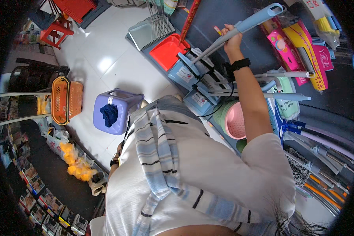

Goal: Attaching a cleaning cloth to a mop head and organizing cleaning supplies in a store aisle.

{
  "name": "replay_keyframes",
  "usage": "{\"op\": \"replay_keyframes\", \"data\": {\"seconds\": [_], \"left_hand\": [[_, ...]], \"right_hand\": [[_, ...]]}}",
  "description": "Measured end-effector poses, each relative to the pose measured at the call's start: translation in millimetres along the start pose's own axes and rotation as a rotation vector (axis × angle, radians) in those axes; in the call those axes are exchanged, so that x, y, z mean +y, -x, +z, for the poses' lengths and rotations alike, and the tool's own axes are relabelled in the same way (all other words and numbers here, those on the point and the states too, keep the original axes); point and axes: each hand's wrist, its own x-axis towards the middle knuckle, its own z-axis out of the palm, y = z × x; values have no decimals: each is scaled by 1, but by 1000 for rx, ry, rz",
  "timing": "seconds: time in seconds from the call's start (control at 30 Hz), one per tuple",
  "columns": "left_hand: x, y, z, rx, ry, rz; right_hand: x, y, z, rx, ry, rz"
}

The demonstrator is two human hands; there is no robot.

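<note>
My right hand (233,39) is raised on the far right side, its fingers wrapped round the long grey and light-blue handle (259,18) of a dustpan-and-broom set. The handle slants down to a light-blue dustpan (183,73) with dark bristles at its edge. A second light-blue dustpan (200,100) with its own handle stands just nearer. Beside my left hip hangs my left hand (118,152), mostly hidden against my white shirt; its fingers cannot be made out. Next to it stands a purple plastic stool (103,101) with a crumpled dark blue cloth (109,114) on top.
A red dustpan (169,51) and a metal dustpan (150,34) stand at the back. Pink and green baskets (236,122) sit by my right side. An orange shopping basket (67,100) and bagged orange goods (75,162) are at left. Packaged goods (281,49) hang at far right.
</note>
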Motion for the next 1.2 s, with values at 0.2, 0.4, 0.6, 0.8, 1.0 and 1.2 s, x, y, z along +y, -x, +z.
{"op": "replay_keyframes", "data": {"seconds": [0.2, 0.4, 0.6, 0.8, 1.0, 1.2], "left_hand": [[17, -16, -8, 68, 191, -67], [17, -27, -4, 71, 117, -13], [15, -41, 6, 35, 58, -25], [20, -42, 9, 33, 35, -15], [23, -25, 10, 52, 39, -31], [18, -9, 18, 65, 47, -70]], "right_hand": [[0, -10, -19, 114, 308, -73], [-24, -13, -42, -147, 310, 173], [-4, -41, -98, 334, 722, -365], [-33, -47, -71, 405, 1173, -412], [-33, -58, -64, 405, 1199, -669], [-51, -61, -74, 213, 1527, -1001]]}}
